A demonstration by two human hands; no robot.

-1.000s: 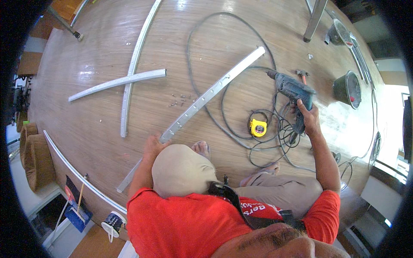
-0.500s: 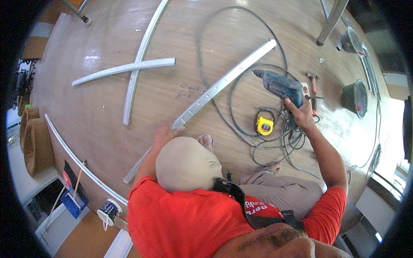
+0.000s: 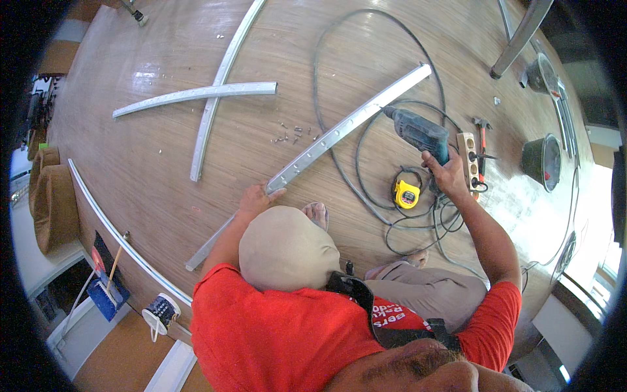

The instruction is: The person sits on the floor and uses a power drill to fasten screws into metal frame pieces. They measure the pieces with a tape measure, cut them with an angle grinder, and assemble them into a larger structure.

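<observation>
My right hand (image 3: pixel 447 175) is wrapped round the handle of a dark teal power drill (image 3: pixel 418 134). Its tip points left and reaches the side of a long metal channel (image 3: pixel 346 129); whether the bit touches it I cannot tell. The channel is silvery, with a row of round marks, and slants from my left knee toward the far right. At its near end, my left hand (image 3: pixel 258 198) grips it, fingers partly hidden. Several screws (image 3: pixel 295 132) lie scattered on the floor left of the channel.
Two crossed metal channels (image 3: pixel 223 91) lie to the far left. Around the drill loops a dark cable (image 3: pixel 324 59). A yellow tape measure (image 3: pixel 406 195), a power strip (image 3: pixel 468 160), a hammer (image 3: pixel 482 140) and a dark bucket (image 3: pixel 541 159) stand or lie on the right.
The drill has shifted slightly against the channel, its tip now nearer the channel's edge. My left hand keeps its hold on the near end. The whole view has shifted a little.
</observation>
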